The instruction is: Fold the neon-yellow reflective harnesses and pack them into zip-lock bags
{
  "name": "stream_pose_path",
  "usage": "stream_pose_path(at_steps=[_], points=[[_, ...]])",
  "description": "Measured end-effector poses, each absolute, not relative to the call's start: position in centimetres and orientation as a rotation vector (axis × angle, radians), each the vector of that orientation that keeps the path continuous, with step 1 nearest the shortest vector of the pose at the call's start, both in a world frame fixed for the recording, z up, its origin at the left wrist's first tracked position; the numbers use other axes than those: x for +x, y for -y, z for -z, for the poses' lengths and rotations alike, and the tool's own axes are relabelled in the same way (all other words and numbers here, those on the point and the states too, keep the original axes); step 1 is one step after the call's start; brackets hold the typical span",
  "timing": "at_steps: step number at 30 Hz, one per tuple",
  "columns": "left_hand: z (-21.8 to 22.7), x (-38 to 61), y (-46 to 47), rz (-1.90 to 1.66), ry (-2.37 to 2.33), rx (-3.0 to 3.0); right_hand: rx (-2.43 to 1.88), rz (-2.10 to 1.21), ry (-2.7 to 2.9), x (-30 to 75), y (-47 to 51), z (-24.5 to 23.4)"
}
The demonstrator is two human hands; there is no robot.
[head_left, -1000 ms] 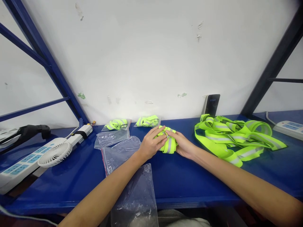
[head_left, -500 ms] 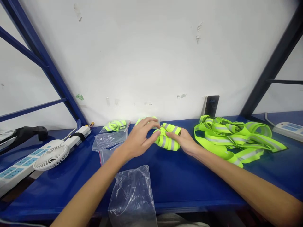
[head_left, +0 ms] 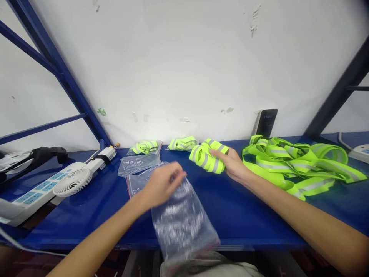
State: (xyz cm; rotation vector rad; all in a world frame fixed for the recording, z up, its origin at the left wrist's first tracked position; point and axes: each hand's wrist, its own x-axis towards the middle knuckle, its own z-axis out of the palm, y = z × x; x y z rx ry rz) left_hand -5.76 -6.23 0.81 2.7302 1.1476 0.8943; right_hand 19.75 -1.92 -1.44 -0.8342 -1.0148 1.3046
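While the left hand [head_left: 163, 184] is pinching the top edge of a clear plastic bag [head_left: 184, 223] over the front of the blue shelf [head_left: 245, 207], the right hand [head_left: 232, 164] is closing its fingers on a folded bundle of reflective strap [head_left: 206, 157] near the wall. The hands are well apart. The bag is looking blurred. A loose pile of straps [head_left: 300, 163] is lying just right of the right hand. Two filled bags [head_left: 145, 147] are lying by the wall, and empty bags [head_left: 137, 164] are lying beside the left hand. A white fan [head_left: 73, 181] is resting further left.
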Motion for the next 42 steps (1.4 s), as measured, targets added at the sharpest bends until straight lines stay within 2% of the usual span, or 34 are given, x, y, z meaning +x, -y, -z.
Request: stream_pose_path(at_steps=[3,6,8,10,13,16,18,23,26,30,37,42], points=[[-2.6,-6.7,0.6,-0.939,-1.527,2.565,-0.835,-1.277,0.910,20.5,1.8,0.8],[-2.1,-7.5,-3.6,-0.903,-1.894,2.371,-0.844,-1.301,0.869,21.0,1.5,1.1],[-1.3,-7.4,-4.5,-1.055,-1.996,2.327,-0.863,-1.293,0.877,21.0,1.1,1.7],[-0.6,-6.8,-4.2,-1.232,-1.762,2.489,-0.889,-1.278,0.904,20.9,0.7,2.4],[-0.2,-5.2,-2.3,-1.352,-1.052,2.754,-0.939,-1.291,0.903,20.8,0.3,3.1],[0.0,-3.9,-0.3,-1.507,-0.834,2.771,-0.973,-1.329,0.853,20.8,0.4,3.2],[0.2,-3.4,0.8,-1.401,-0.927,2.839,-0.965,-1.360,0.852,20.7,0.7,3.2],[1.4,-2.6,2.0,-0.451,-1.493,2.950,-0.915,-1.426,0.889,20.5,1.4,2.9],[2.0,-2.4,1.7,-0.230,-1.598,2.942,-0.917,-1.496,0.892,20.4,1.6,2.7],[2.6,-2.7,1.0,-0.299,-1.580,2.790,-0.897,-1.534,0.914,20.4,1.7,2.6],[3.0,-2.7,0.6,-0.743,-1.488,2.522,-0.812,-1.461,0.966,20.4,1.6,2.9],[3.1,-2.2,0.5,-0.799,-1.425,2.412,-0.776,-1.454,0.937,20.2,1.8,2.6]])
